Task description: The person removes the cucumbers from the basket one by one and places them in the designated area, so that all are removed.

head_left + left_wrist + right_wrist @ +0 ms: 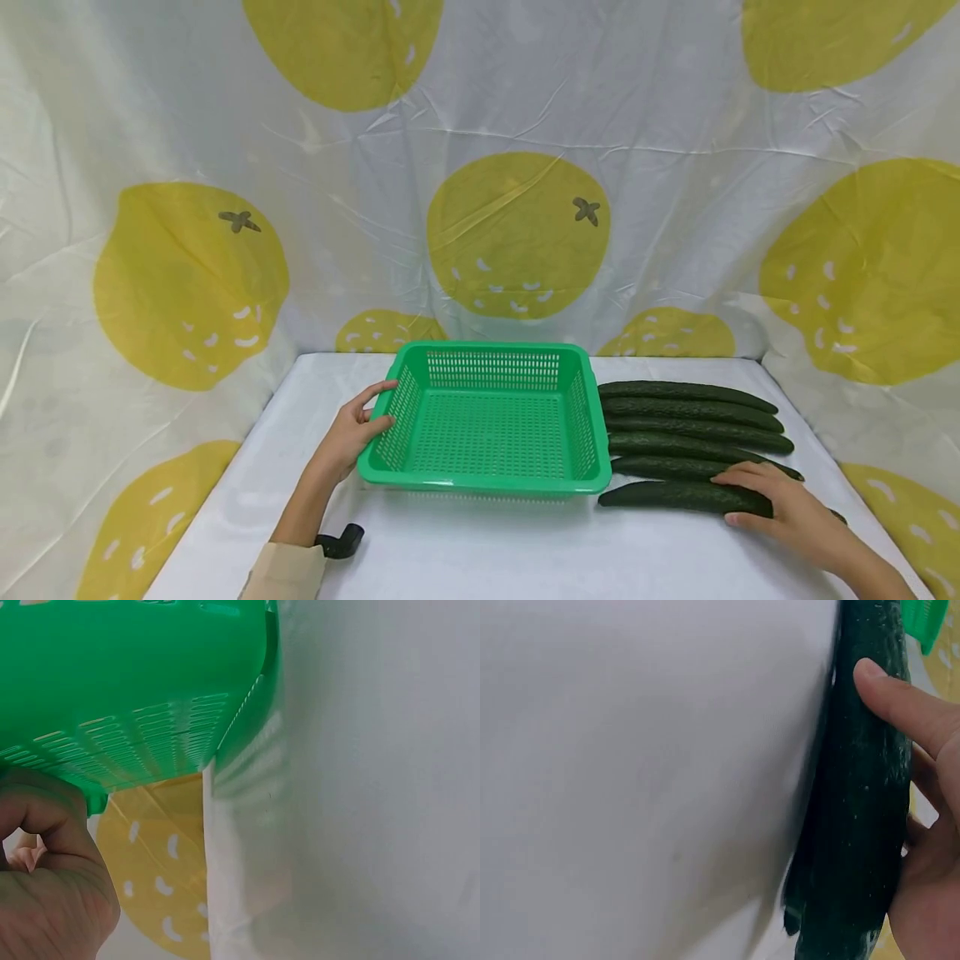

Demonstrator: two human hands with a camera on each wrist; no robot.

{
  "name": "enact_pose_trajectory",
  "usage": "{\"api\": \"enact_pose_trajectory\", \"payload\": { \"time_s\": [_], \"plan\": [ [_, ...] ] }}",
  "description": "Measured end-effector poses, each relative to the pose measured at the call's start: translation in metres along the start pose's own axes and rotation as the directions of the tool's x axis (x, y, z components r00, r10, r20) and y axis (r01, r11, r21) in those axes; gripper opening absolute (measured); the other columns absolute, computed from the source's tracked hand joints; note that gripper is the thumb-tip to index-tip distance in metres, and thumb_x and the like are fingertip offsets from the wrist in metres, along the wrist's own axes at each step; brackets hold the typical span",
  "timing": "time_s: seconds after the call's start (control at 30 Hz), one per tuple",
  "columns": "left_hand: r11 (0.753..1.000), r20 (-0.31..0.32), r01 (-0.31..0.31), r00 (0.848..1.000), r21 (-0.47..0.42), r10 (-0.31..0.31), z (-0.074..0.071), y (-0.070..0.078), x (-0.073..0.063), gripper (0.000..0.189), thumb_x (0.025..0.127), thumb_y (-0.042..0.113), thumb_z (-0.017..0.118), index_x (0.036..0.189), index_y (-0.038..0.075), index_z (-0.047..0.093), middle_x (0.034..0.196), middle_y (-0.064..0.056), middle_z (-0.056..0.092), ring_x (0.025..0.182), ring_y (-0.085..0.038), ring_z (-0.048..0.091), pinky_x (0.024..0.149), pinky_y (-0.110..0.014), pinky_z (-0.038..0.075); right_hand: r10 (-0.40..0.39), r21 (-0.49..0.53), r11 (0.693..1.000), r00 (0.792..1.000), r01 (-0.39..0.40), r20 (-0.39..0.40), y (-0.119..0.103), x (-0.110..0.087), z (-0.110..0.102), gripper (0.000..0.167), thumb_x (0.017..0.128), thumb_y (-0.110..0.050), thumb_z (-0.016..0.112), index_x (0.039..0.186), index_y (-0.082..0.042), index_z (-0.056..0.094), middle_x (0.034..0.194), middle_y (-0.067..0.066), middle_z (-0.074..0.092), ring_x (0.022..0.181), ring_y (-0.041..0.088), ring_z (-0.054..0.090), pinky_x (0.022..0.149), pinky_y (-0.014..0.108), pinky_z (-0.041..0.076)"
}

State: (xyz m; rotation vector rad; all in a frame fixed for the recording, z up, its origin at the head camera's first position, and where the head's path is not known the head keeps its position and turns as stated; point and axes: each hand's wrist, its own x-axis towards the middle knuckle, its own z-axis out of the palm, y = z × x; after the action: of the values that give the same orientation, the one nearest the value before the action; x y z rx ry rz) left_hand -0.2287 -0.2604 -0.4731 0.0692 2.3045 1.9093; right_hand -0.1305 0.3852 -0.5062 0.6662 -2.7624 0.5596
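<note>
My left hand grips the left rim of a green plastic basket, fingers and thumb over its edge. The basket has slotted walls and a perforated floor with nothing lying in it. Close up in the left wrist view, the basket wall rises beside the curled hand. At the right, my right hand holds the nearest of several long dark green cucumbers near its right end. The right wrist view shows the thumb laid along that cucumber, with the other fingers on its far side.
The other cucumbers lie side by side right of the basket, their left ends close to its wall. A black strap piece sticks out at the left wrist. A lemon-print cloth hangs behind and along both sides of the white table.
</note>
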Motion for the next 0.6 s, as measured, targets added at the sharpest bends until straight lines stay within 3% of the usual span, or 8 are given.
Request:
{"api": "enact_pose_trajectory", "payload": {
  "time_s": [0.1, 0.2, 0.3, 0.4, 0.5, 0.6],
  "plan": [
    [1.0, 0.012, -0.002, 1.0, 0.001, 0.002, 0.0007, 0.0011, 0.0015, 0.064, 0.099, 0.007, 0.062, 0.156, 0.025, 0.043, 0.071, -0.006, 0.058, 0.068, -0.019, 0.067, 0.062, -0.032, 0.059, 0.016, -0.084, 0.996, 1.0, -0.015, 0.014, -0.0036, 0.0025, 0.0012, 0.047, 0.077, -0.041, 0.088, 0.121, -0.034, 0.072, 0.12, -0.012, 0.065, 0.111, 0.003, 0.056, 0.082, 0.03, 0.054],
    [1.0, 0.018, 0.016, 1.0, -0.021, -0.015, 0.0018, 0.0011, 0.0024, 0.064, 0.099, 0.007, 0.063, 0.156, 0.027, 0.042, 0.081, -0.012, 0.065, 0.075, -0.023, 0.072, 0.066, -0.035, 0.062, 0.036, -0.1, 0.994, 0.999, -0.035, 0.007, -0.0062, 0.0025, 0.0022, 0.049, 0.072, -0.04, 0.091, 0.117, -0.032, 0.073, 0.116, -0.011, 0.066, 0.107, 0.011, 0.06, 0.079, 0.038, 0.055],
    [0.999, 0.018, 0.025, 1.0, -0.035, -0.024, 0.002, 0.0006, 0.0032, 0.065, 0.099, 0.006, 0.063, 0.156, 0.027, 0.042, 0.088, -0.018, 0.068, 0.082, -0.027, 0.075, 0.069, -0.039, 0.063, 0.045, -0.096, 0.994, 0.999, -0.045, -0.002, -0.0075, 0.0022, 0.0027, 0.049, 0.069, -0.039, 0.093, 0.114, -0.031, 0.074, 0.113, -0.011, 0.066, 0.104, 0.012, 0.062, 0.078, 0.038, 0.056],
    [1.0, 0.029, 0.01, 1.0, -0.018, -0.009, 0.0011, 0.0003, 0.0045, 0.064, 0.099, 0.006, 0.063, 0.156, 0.026, 0.042, 0.079, -0.013, 0.066, 0.077, -0.025, 0.074, 0.067, -0.037, 0.063, 0.052, -0.074, 0.996, 0.999, -0.053, -0.011, -0.0079, 0.0029, 0.0026, 0.049, 0.068, -0.038, 0.093, 0.113, -0.031, 0.073, 0.113, -0.012, 0.065, 0.102, 0.008, 0.062, 0.077, 0.036, 0.056],
    [1.0, 0.035, -0.004, 0.999, 0.011, 0.003, 0.0001, 0.0002, 0.0056, 0.062, 0.099, 0.007, 0.064, 0.155, 0.027, 0.044, 0.065, -0.003, 0.053, 0.062, -0.015, 0.064, 0.06, -0.03, 0.058, 0.049, -0.039, 0.998, 0.999, -0.05, -0.025, -0.0077, 0.0034, 0.0017, 0.049, 0.068, -0.039, 0.094, 0.112, -0.03, 0.073, 0.112, -0.012, 0.066, 0.098, 0.005, 0.063, 0.076, 0.033, 0.056],
    [0.997, 0.053, -0.021, 0.998, 0.068, 0.018, -0.0014, 0.0001, 0.0061, 0.062, 0.1, 0.012, 0.065, 0.156, 0.026, 0.042, 0.064, 0.002, 0.045, 0.057, -0.011, 0.053, 0.055, -0.025, 0.05, 0.041, -0.009, 0.999, 0.999, -0.041, -0.027, -0.0069, 0.004, 0.0001, 0.05, 0.069, -0.041, 0.093, 0.113, -0.028, 0.073, 0.112, -0.013, 0.066, 0.094, 0.002, 0.062, 0.074, 0.03, 0.055]
  ]
}}
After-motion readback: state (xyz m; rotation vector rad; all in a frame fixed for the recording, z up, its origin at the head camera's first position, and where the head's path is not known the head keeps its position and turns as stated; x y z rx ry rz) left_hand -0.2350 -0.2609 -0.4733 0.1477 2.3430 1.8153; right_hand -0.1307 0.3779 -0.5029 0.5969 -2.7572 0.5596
